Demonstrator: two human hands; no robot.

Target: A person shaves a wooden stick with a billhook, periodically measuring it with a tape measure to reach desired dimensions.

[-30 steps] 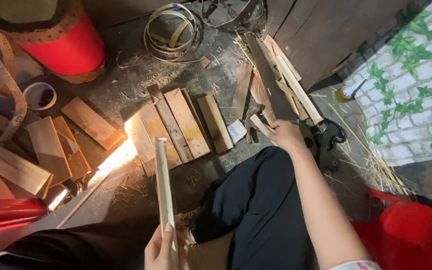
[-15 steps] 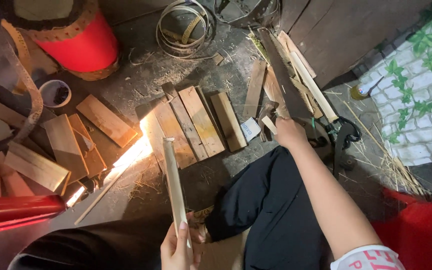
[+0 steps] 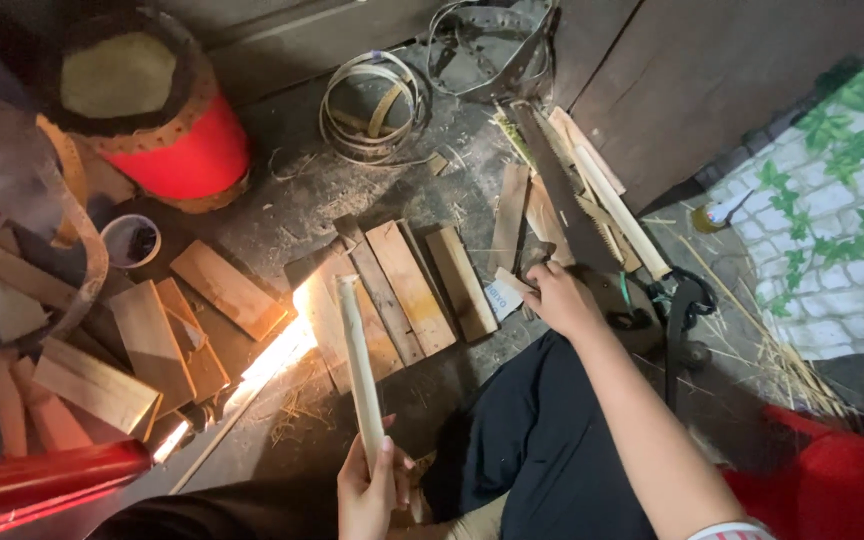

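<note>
My left hand (image 3: 370, 492) grips the lower end of a long pale bamboo stick (image 3: 358, 362) that points up and away from me. My right hand (image 3: 559, 297) reaches forward over my black-trousered knee and closes on a small piece among the wood by a saw (image 3: 564, 190) lying on the ground. What exactly its fingers hold is hidden. Several flat bamboo slats (image 3: 407, 285) lie side by side just left of that hand.
A red drum with a pale top (image 3: 152, 115) stands at the upper left. Coiled bamboo strips (image 3: 370, 105) lie at the top centre. More wooden slats (image 3: 142, 345) are scattered on the left. A red object (image 3: 832, 480) sits at the lower right, near a white brick-patterned wall (image 3: 832, 230).
My right hand has drawn slightly back and down along the saw toward my knee. The left hand keeps the stick upright, almost unmoved.
</note>
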